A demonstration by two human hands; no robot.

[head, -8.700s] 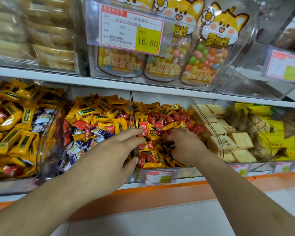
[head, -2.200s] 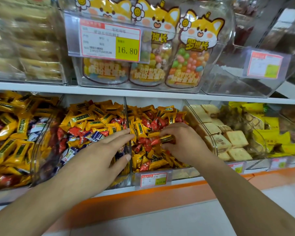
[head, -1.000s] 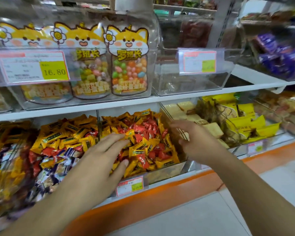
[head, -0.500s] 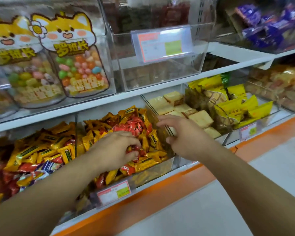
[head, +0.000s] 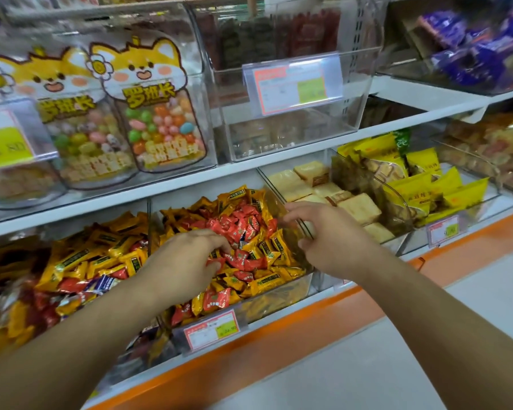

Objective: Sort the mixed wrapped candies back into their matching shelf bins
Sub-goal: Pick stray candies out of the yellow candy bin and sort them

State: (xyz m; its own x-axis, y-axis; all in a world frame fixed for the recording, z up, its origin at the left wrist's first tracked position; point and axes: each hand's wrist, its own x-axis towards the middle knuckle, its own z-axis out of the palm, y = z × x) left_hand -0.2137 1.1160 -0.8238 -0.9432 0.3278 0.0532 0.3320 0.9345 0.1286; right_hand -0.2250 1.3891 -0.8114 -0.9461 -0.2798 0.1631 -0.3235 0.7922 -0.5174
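Many red and yellow wrapped candies (head: 243, 232); left hand (head: 187, 261) pinching red one, right hand (head: 329, 235) spread.

On the upper shelf stand clear jars (head: 157, 119) with a cartoon fox label, filled with coloured sweets. Beside them sits a clear box (head: 290, 125) bearing a price tag (head: 292, 87). Farther right lie purple packets (head: 471, 51), blurred. On the lower shelf, pale square biscuits (head: 359, 207) fill one tray, with yellow packets (head: 427, 184) next to them. An orange strip (head: 279, 335) edges the shelf front above the pale floor (head: 367, 377).
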